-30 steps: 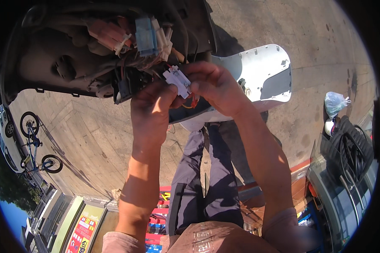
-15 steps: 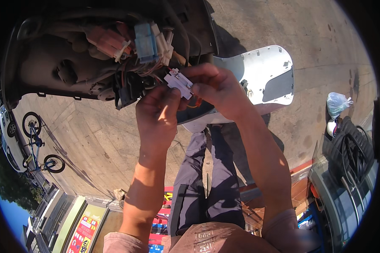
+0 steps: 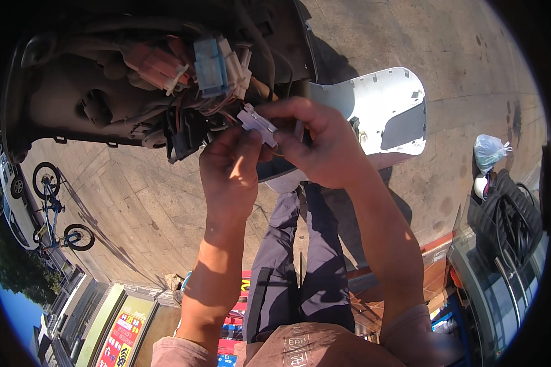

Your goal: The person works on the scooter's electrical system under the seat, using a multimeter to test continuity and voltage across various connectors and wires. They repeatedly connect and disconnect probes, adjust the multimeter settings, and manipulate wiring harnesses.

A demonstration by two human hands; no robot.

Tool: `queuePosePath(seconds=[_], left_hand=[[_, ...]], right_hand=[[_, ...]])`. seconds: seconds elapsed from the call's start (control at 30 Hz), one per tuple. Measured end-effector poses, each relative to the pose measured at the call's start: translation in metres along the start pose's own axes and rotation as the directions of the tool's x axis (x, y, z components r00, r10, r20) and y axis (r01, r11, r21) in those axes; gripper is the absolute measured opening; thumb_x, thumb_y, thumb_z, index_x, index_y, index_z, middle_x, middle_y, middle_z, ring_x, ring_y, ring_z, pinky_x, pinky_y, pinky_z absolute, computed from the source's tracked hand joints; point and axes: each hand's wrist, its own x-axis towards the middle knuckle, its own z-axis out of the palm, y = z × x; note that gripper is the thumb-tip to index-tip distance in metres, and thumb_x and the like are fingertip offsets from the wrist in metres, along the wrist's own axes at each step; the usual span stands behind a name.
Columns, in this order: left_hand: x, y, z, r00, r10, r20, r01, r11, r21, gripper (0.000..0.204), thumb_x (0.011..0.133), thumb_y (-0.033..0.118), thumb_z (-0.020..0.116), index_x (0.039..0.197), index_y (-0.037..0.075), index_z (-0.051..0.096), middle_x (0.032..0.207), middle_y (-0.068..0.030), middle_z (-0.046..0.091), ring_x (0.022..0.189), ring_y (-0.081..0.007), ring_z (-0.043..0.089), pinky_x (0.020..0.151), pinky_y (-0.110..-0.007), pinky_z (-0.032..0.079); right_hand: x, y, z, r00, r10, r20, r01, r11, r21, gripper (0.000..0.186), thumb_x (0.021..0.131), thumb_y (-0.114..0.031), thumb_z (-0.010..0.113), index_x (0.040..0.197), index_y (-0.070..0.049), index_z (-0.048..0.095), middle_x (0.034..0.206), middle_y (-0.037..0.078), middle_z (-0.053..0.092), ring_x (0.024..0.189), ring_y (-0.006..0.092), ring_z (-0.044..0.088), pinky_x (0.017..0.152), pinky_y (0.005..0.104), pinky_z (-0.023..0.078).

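My left hand (image 3: pixel 229 168) and my right hand (image 3: pixel 321 147) both pinch a small white plastic connector (image 3: pixel 257 125) with wires at its upper end, my left thumb lying on its lower left side. Just above hangs a bundle of wires with a translucent red connector (image 3: pixel 153 64), a blue connector (image 3: pixel 209 67) and paler connectors beside them. They sit within the dark plastic underside of a vehicle body (image 3: pixel 67 79), where a black connector (image 3: pixel 180 140) hangs left of my hands. My right fingers partly hide the wiring behind them.
A white body panel (image 3: pixel 373 85) lies beyond my right hand. A bicycle (image 3: pixel 50 205) and white car (image 3: pixel 12 189) are at left. A tied plastic bag (image 3: pixel 490 151) and coiled black hose (image 3: pixel 502 217) are at right. Colourful containers (image 3: pixel 229 330) lie behind my legs (image 3: pixel 278 251).
My left hand has shifted slightly right and down. My right hand has lowered a little, its fingers moving on the white connector, which both hands still hold.
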Motion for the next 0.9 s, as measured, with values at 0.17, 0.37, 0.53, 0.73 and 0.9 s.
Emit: queuePosePath(seconds=[0.17,0.37,0.53,0.73,0.9], left_hand=[[0.000,0.001,0.002,1.000,-0.009,-0.009,0.009,1.000,-0.005,0.012,0.090,0.009,0.061,0.096,-0.001,0.064,0.080,-0.0042,0.064,0.068,-0.0106,0.058,0.067,-0.025,0.050],[-0.001,0.005,0.002,0.999,-0.032,-0.040,0.033,0.999,0.032,0.014,0.089,0.011,0.063,0.091,-0.003,0.066,0.079,-0.0058,0.067,0.067,-0.0094,0.059,0.063,-0.023,0.046],[-0.007,0.009,0.004,0.997,-0.003,-0.081,0.010,0.997,0.078,0.016,0.088,0.011,0.064,0.081,-0.003,0.066,0.070,-0.0035,0.063,0.062,-0.0078,0.054,0.058,-0.022,0.042],[-0.020,0.014,0.008,0.981,-0.060,-0.184,0.096,0.976,0.197,0.018,0.090,0.013,0.065,0.083,-0.003,0.066,0.069,-0.0022,0.061,0.060,-0.0071,0.052,0.057,-0.021,0.041],[-0.057,-0.011,-0.027,0.955,0.086,-0.285,-0.084,0.996,0.022,0.022,0.092,0.019,0.065,0.089,-0.003,0.065,0.070,-0.0028,0.063,0.061,-0.0086,0.057,0.059,-0.021,0.046]], right_hand=[[0.000,0.005,-0.001,1.000,0.018,0.018,-0.019,0.998,0.067,0.030,0.089,0.007,0.051,0.118,0.002,0.057,0.097,0.009,0.066,0.081,0.0134,0.066,0.074,0.0268,0.054],[-0.003,0.014,0.003,0.998,0.065,-0.018,-0.058,0.961,0.270,0.030,0.086,0.002,0.055,0.116,-0.001,0.060,0.093,0.010,0.066,0.079,0.0140,0.065,0.070,0.0269,0.051],[-0.008,0.012,0.007,0.988,-0.011,-0.153,0.022,0.997,0.075,0.031,0.083,-0.002,0.061,0.114,-0.003,0.061,0.093,0.010,0.064,0.081,0.0168,0.065,0.070,0.0277,0.050],[-0.019,-0.005,0.004,0.949,-0.158,-0.273,0.108,0.976,-0.189,0.033,0.087,-0.008,0.061,0.119,-0.001,0.058,0.105,0.010,0.060,0.091,0.0162,0.060,0.079,0.0278,0.049],[-0.072,-0.018,0.014,0.912,-0.065,-0.404,0.072,0.997,0.000,0.024,0.091,-0.009,0.058,0.114,0.000,0.059,0.098,0.007,0.062,0.088,0.0107,0.057,0.076,0.0241,0.046]])
